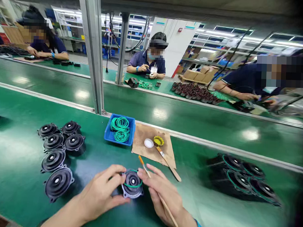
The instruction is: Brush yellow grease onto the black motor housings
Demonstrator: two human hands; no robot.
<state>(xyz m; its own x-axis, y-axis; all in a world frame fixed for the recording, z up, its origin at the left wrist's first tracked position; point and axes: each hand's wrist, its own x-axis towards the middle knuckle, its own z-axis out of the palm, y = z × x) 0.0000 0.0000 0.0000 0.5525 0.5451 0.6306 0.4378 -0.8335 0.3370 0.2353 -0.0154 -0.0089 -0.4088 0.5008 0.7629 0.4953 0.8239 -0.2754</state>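
Observation:
A black round housing stands on the green table at the centre front, with a green ring lying across its top. At its left side my left hand is curled, fingertips on the ring's edge and thumb against the housing. My right hand is at the right side, fingertips at the ring's other edge. A thin brush with an orange tip is held in the same hand, slanting between its fingers. The ring sits unevenly, its front part crossing the housing's face.
Several black housings stand at the left; others with green rings are at the right. A blue bin holds green rings. Cardboard carries a yellow cup, white lid and wider brush. Three people work beyond a metal post.

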